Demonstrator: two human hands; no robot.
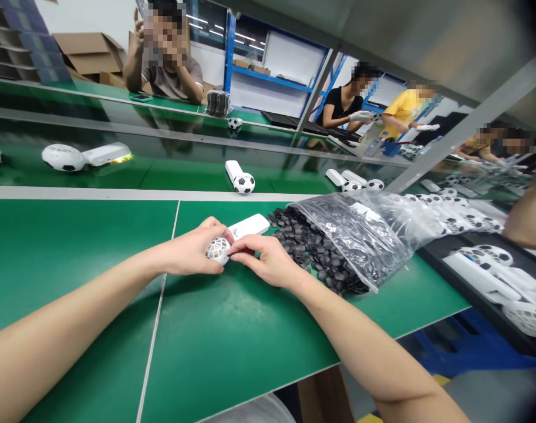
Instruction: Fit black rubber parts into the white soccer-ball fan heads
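My left hand point(197, 247) is wrapped round a white ball-shaped shell point(217, 250) with an open lattice surface, low over the green table. A white handle-like part point(250, 226) extends from behind the ball toward the right. At the ball's right side, my right hand point(261, 255) pinches a small dark piece point(231, 254) between thumb and forefinger. To the right of my right hand, many black pieces point(323, 252) spill from a clear plastic bag point(377, 229).
Beyond the white ledge point(95, 192), soccer-patterned balls with white handles point(243, 183) lie on a green belt point(171, 176). A black tray point(474, 294) of white parts stands at the right. Several people sit or stand across the line. A metal post slants at the right.
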